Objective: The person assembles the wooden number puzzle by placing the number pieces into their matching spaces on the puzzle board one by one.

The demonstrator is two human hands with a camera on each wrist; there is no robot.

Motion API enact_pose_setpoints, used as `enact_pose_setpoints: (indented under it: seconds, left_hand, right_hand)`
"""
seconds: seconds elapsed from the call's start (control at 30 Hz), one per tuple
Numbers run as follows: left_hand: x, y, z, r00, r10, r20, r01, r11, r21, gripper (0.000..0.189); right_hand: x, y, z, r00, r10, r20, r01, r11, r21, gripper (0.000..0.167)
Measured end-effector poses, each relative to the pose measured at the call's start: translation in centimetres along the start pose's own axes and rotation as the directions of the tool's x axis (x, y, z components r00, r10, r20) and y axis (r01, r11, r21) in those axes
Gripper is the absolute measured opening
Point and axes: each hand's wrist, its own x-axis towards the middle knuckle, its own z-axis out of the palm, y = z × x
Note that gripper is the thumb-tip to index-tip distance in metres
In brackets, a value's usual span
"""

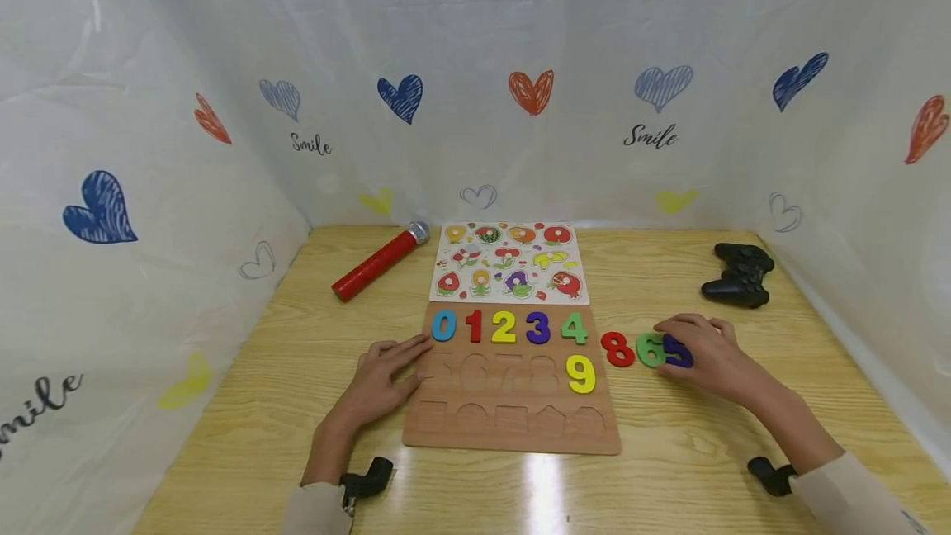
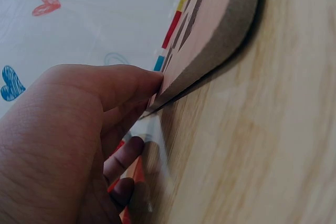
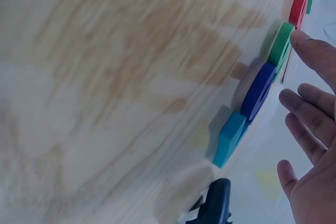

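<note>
My left hand [image 1: 379,385] rests its fingers at the left edge of a wooden number board [image 1: 513,433]; in the left wrist view its thumb touches the board's edge. The board carries a blue 0 [image 1: 443,326], red 1 [image 1: 474,326], yellow 2 [image 1: 503,327], purple 3 [image 1: 538,328], green 4 [image 1: 574,328] and yellow 9 [image 1: 581,374]. My right hand [image 1: 712,357] hovers over a green 6 [image 1: 650,350] and a purple 5 [image 1: 677,351], fingers spread loosely. In the right wrist view a light blue piece [image 3: 229,137], hidden from the head view, lies beside the purple 5.
A red 8 [image 1: 617,349] lies right of the board. Behind the board is a fruit puzzle [image 1: 509,262]. A red microphone [image 1: 377,263] lies at the back left, a black game controller [image 1: 738,275] at the back right. White curtains [image 1: 475,40] enclose the wooden table [image 1: 282,370].
</note>
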Motion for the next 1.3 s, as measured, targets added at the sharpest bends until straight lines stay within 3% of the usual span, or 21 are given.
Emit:
enact_pose_setpoints:
  seconds: [0.67,1.3]
  left_hand:
    - [0.0,-0.2,0.1,1.000,0.011,0.000,-0.011,1.000,0.001,0.049]
    - [-0.1,-0.2,0.1,1.000,0.009,0.000,-0.009,1.000,-0.004,0.049]
  right_hand:
    - [-1.2,1.8,-0.1,0.996,0.078,0.050,-0.079,0.997,0.018,0.058]
    - [-0.8,1.1,-0.6,0.999,0.032,0.032,-0.031,0.999,-0.029,0.057]
